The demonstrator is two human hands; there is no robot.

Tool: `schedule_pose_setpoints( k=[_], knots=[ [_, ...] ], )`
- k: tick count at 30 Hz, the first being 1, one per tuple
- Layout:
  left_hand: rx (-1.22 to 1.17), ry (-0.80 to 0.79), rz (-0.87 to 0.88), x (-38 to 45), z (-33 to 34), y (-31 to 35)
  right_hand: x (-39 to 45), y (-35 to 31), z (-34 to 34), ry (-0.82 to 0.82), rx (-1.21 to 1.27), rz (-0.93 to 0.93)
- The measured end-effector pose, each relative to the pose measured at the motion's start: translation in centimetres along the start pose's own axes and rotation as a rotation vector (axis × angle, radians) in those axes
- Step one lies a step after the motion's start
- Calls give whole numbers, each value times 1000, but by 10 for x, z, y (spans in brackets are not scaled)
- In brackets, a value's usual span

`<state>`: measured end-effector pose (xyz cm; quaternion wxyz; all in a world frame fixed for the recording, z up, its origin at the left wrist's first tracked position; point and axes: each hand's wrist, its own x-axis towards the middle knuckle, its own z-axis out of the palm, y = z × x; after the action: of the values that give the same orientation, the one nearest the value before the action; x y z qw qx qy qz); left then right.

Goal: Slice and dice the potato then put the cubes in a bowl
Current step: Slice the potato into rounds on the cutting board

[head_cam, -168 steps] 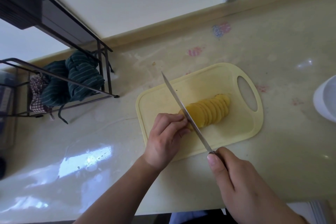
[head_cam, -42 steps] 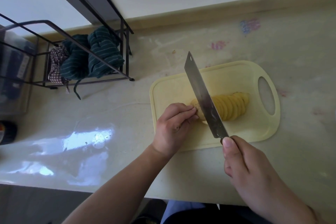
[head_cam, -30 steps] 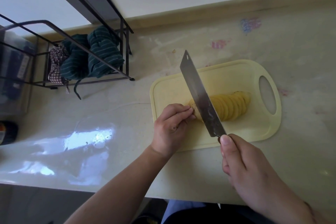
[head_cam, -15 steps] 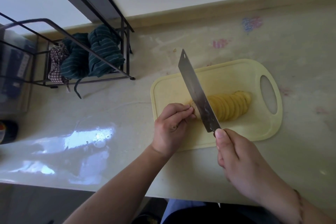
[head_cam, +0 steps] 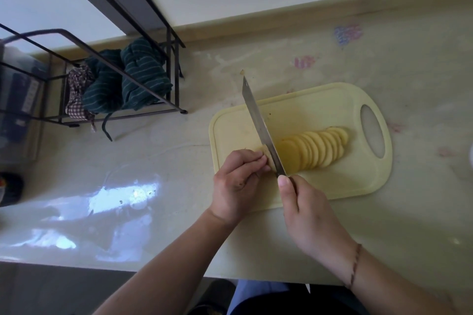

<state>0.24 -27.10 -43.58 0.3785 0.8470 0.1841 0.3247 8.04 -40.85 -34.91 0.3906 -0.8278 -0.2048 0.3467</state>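
The knife (head_cam: 263,130) is crossing the board (head_cam: 302,107) between the left hand (head_cam: 236,186) and the slices (head_cam: 314,148), blocking the way there. The rack (head_cam: 115,79) is standing well apart at the left. Bare counter (head_cam: 422,79) is lying behind and right of the board.

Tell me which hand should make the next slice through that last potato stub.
Right. The right hand grips the knife, whose blade lies against the potato stub. The left hand pinches that stub on the cutting board, beside the cut slices.
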Motion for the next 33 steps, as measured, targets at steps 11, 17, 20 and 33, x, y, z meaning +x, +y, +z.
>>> schedule_pose_setpoints(
  k=[11,17,20,33],
  knots=[
    [8,-129,-78,-4,-3,9,-12,6,-12,-90,341,118],
    [49,-203,-97,4,0,17,-26,-1,-56,-196,682,207],
    [40,-257,-110,10,1,18,-35,-1,-83,-129,744,241],
    [690,-641,109,52,59,66,-58,34,-119,31,712,326]
  ],
)
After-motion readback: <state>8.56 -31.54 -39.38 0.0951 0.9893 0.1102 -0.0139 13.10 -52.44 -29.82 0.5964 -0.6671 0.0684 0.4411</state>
